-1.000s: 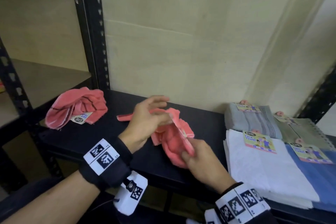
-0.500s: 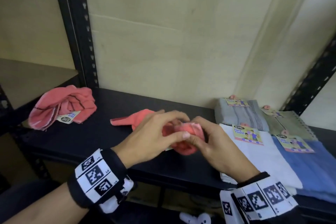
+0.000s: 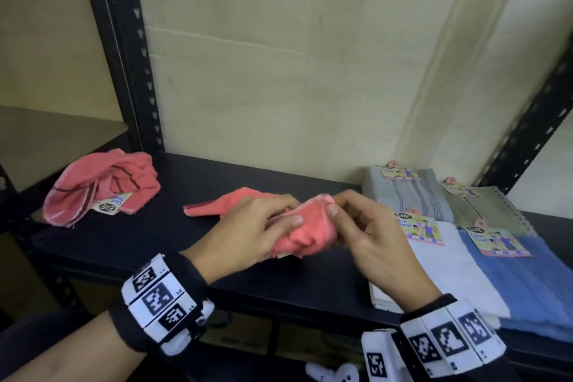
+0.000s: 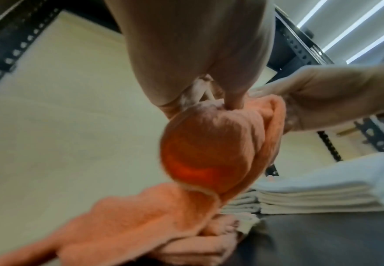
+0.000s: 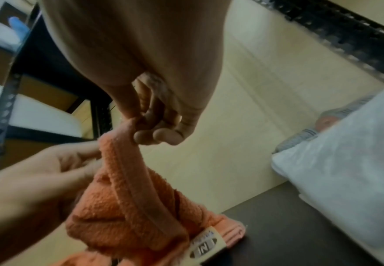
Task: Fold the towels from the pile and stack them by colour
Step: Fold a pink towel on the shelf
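Our left hand and right hand both pinch the coral face towel at its hem; it looks light and floppy, best held by the corners.

Bare dark shelf surface lies open between crumpled pink striped towel at left and both hands mid-shelf. Right blocked: 4 folded stacks, nearest the white folded towel. Black perforated upright bounds rear-left.

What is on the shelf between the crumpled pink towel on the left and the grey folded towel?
Between the crumpled pink towel and the grey folded towel, the head view shows the left hand and right hand holding another pink towel over the black shelf.
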